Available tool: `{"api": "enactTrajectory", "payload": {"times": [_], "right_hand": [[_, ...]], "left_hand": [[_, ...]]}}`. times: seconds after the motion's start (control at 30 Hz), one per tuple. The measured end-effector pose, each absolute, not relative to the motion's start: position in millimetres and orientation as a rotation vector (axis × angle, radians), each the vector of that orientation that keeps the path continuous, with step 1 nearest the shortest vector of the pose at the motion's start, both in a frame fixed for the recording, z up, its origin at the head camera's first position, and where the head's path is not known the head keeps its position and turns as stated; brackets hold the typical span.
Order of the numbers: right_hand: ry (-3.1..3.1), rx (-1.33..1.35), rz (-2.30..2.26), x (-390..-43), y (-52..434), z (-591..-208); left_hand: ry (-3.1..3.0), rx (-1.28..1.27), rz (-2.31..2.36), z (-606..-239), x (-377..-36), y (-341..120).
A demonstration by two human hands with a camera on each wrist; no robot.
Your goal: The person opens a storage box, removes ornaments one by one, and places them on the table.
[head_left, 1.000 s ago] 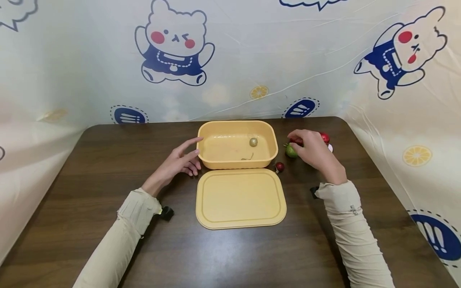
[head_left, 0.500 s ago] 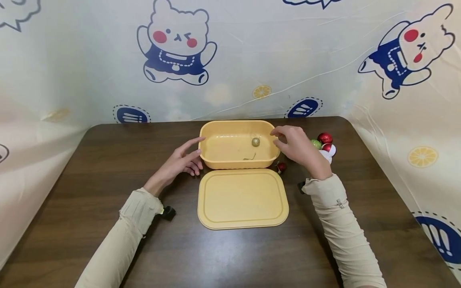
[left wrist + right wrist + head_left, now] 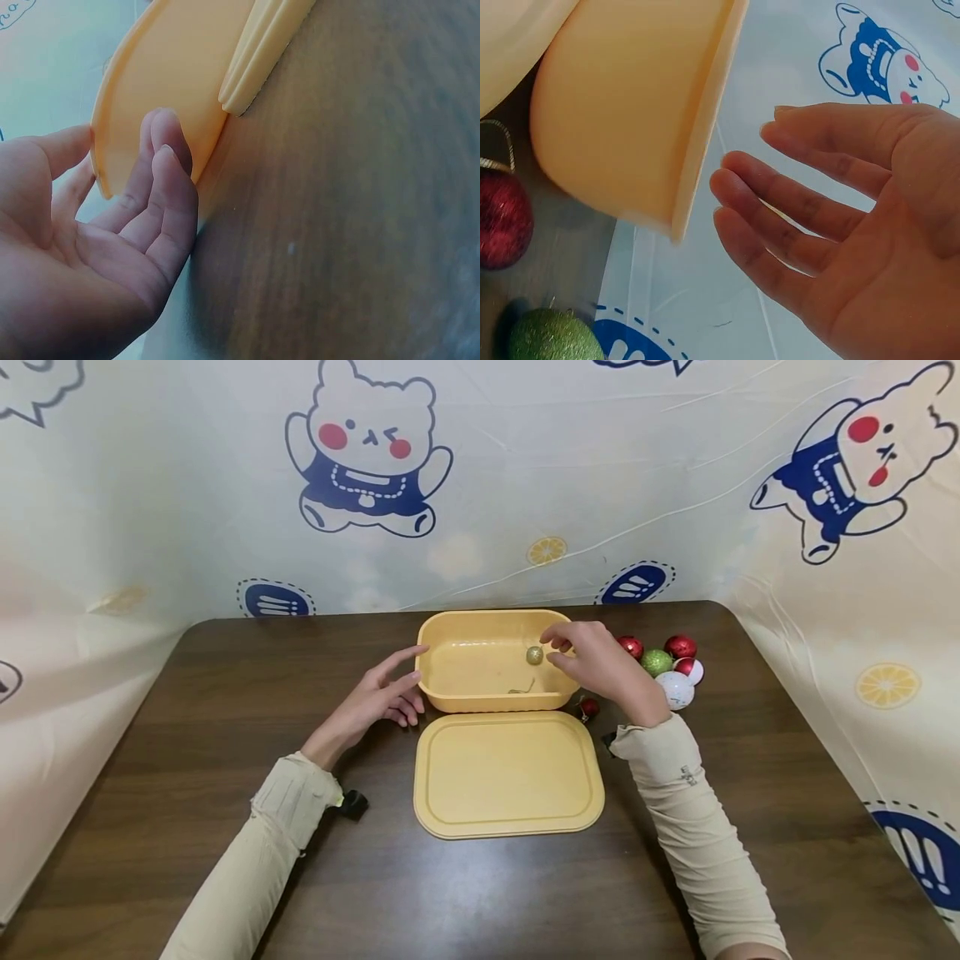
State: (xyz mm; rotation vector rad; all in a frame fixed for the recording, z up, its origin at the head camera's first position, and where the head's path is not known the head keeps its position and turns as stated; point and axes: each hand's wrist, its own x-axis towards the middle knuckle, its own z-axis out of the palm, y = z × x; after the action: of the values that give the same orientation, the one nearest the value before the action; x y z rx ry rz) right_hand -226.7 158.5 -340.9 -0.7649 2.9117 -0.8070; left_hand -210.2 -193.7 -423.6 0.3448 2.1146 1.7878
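An open yellow box (image 3: pixel 450 681) stands on the dark wooden table, with a small gold ball (image 3: pixel 534 655) inside it. My right hand (image 3: pixel 555 647) hovers over the box's right rim, fingers close to the gold ball. In the right wrist view its fingers (image 3: pixel 780 195) are loose and hold nothing beside the box wall (image 3: pixel 630 112). My left hand (image 3: pixel 390 689) rests open against the box's left wall. In the left wrist view its fingertips (image 3: pixel 165 139) touch the box (image 3: pixel 172 67).
The yellow lid (image 3: pixel 508 774) lies flat in front of the box. Right of the box sit a red ornament (image 3: pixel 631 647), a green one (image 3: pixel 656 661), another red one (image 3: pixel 680 646), a white one (image 3: pixel 677 690) and a small red one (image 3: pixel 588 707). Patterned sheets wall the table.
My right hand has moved left from the ornament cluster to above the box's right rim, empty. The green ornament now lies farther right. The left hand has stayed put.
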Motion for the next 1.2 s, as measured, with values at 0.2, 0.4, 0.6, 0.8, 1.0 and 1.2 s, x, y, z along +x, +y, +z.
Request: {"api": "enactTrajectory", "payload": {"times": [0.2,0.4,0.6,0.8,1.0,1.2], "right_hand": [[2.888,-0.782,-0.785,-225,151,-340],[2.82,-0.828,-0.752,-226,144,-350],[2.714,-0.887,-0.76,-227,138,-362],[2.609,-0.911,-0.751,-228,133,-369],[2.548,-0.913,-0.768,-231,125,-373],[2.533,-0.887,-0.793,-233,124,-377]], "left_hand": [[2.114,0.354,1.789,-424,-210,-191],[2.125,0.36,1.778,-423,-211,-192],[2.131,0.367,1.768,-422,-211,-194],[2.123,0.376,1.78,-423,-211,-194],[2.13,0.377,1.782,-424,-211,-195],[2.132,0.379,1.779,-424,-211,-195]]}}
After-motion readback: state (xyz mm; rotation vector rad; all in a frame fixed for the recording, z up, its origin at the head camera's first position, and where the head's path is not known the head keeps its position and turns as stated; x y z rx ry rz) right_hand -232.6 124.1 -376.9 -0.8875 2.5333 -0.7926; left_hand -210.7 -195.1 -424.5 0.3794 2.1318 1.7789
